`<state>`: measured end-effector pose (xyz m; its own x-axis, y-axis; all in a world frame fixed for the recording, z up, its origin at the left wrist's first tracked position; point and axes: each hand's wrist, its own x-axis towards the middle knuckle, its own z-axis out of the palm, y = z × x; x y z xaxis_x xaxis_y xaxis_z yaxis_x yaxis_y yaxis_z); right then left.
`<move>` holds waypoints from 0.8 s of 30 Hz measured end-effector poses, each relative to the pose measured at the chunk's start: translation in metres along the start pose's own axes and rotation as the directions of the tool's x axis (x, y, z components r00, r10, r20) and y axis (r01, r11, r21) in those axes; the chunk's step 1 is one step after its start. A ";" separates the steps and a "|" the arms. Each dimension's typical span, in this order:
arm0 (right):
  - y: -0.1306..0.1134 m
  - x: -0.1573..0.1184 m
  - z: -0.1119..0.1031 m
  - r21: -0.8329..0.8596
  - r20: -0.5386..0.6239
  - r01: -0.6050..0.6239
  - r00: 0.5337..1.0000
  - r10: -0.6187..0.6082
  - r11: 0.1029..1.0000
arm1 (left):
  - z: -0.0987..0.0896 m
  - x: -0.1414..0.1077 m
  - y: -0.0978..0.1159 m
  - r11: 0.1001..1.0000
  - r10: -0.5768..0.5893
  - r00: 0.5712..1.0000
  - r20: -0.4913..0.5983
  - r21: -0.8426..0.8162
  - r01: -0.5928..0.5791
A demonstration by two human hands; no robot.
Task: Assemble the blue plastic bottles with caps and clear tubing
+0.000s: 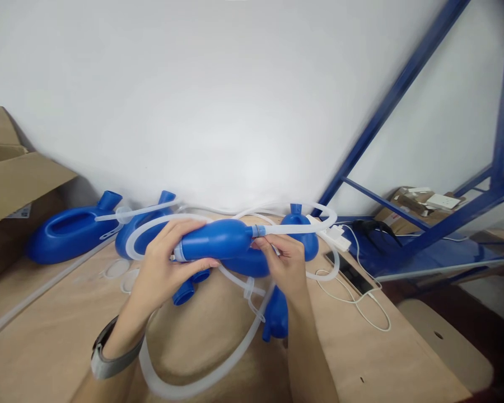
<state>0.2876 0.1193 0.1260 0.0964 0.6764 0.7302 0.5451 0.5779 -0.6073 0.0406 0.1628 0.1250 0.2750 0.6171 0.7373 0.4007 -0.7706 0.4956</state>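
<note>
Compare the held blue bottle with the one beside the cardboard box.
Held bottle is up in the left hand; box-side bottle rests on the table.

Held bottle has a slim nozzle joined to a tube; box-side bottle has a wide neck.

Both are blue.

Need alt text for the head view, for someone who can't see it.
The left hand holds a blue, rounded container above a wooden table, with the right hand at its narrow neck, where a translucent tube meets it. More blue containers, a phone and an open cardboard box are nearby.
</note>
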 end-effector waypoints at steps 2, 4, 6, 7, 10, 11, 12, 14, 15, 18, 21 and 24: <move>0.000 0.000 -0.001 0.011 0.000 -0.019 1.000 0.019 1.000 | 0.000 0.000 0.000 1.000 -0.002 1.000 0.003 0.002 0.002; 0.001 0.001 0.001 0.033 -0.023 -0.038 0.999 0.039 0.999 | 0.001 0.000 0.000 1.000 0.001 1.000 -0.003 0.010 -0.001; 0.003 0.001 0.003 0.063 -0.028 -0.044 0.999 0.046 0.997 | 0.000 0.001 0.000 1.000 -0.001 1.000 -0.007 0.016 0.001; 0.004 0.002 0.004 0.073 -0.023 -0.045 0.999 0.047 0.996 | 0.000 0.001 0.000 1.000 -0.005 1.000 -0.005 0.017 0.005; 0.005 0.001 0.006 0.062 -0.011 -0.035 0.999 0.036 0.997 | -0.002 0.001 0.001 0.999 -0.008 1.000 -0.020 0.032 0.009; 0.004 0.000 0.006 0.044 -0.013 -0.029 0.999 0.029 0.999 | -0.002 0.001 0.002 0.999 0.000 0.999 -0.034 0.044 0.002; 0.004 0.000 0.007 0.025 -0.016 -0.022 1.000 0.022 0.999 | -0.002 0.000 0.004 0.998 0.009 0.998 -0.055 0.063 -0.006; 0.003 -0.001 0.008 -0.005 -0.024 -0.010 1.000 0.010 1.000 | 0.001 -0.002 0.008 0.993 0.022 0.995 -0.097 0.119 -0.010; 0.002 -0.002 0.010 -0.011 -0.026 -0.011 1.000 0.011 1.000 | 0.002 -0.003 0.011 0.988 0.024 0.993 -0.115 0.152 -0.006; 0.002 -0.002 0.011 0.026 -0.013 -0.063 0.998 0.064 0.998 | 0.005 -0.006 0.016 0.973 0.050 0.988 -0.148 0.230 -0.014; 0.007 -0.005 0.001 0.125 0.086 -0.164 0.984 0.154 0.979 | -0.004 -0.006 0.015 0.973 0.048 0.992 -0.118 0.230 -0.020; 0.031 -0.015 -0.021 0.031 0.187 -0.262 0.949 0.252 0.964 | -0.024 -0.006 0.010 0.967 -0.111 0.982 -0.150 0.213 0.141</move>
<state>0.3202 0.1172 0.1029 0.0735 0.8734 0.4814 0.4750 0.3938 -0.7870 0.0219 0.1478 0.1360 0.0945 0.6676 0.7385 0.6123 -0.6239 0.4856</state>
